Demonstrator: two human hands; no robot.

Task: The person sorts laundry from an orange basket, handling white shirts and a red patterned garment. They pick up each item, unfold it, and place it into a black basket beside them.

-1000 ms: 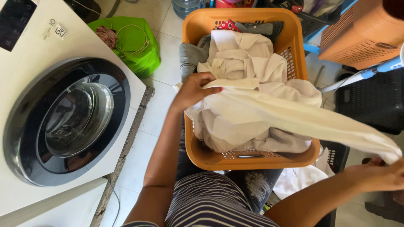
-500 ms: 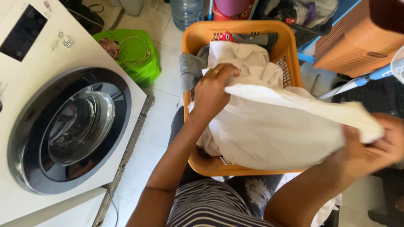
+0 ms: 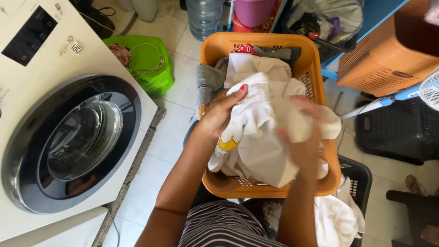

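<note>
Over the orange basket [image 3: 215, 48], your left hand [image 3: 218, 116] gripped the white garment [image 3: 258, 137], fingers closed on it; your blurred right hand [image 3: 304, 137] seemingly gathered the cloth, its grip unclear.

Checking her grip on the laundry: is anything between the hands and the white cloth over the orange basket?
Nothing visible: left hand and blurred right hand grip the white cloth directly, above the orange basket.

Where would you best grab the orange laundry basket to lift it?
Take the orange basket by its thick rolled rim at the bare right wall, reaching from the side. Both hands are gathering the white cloth piled in the middle, and grey clothing drapes the left rim.
</note>
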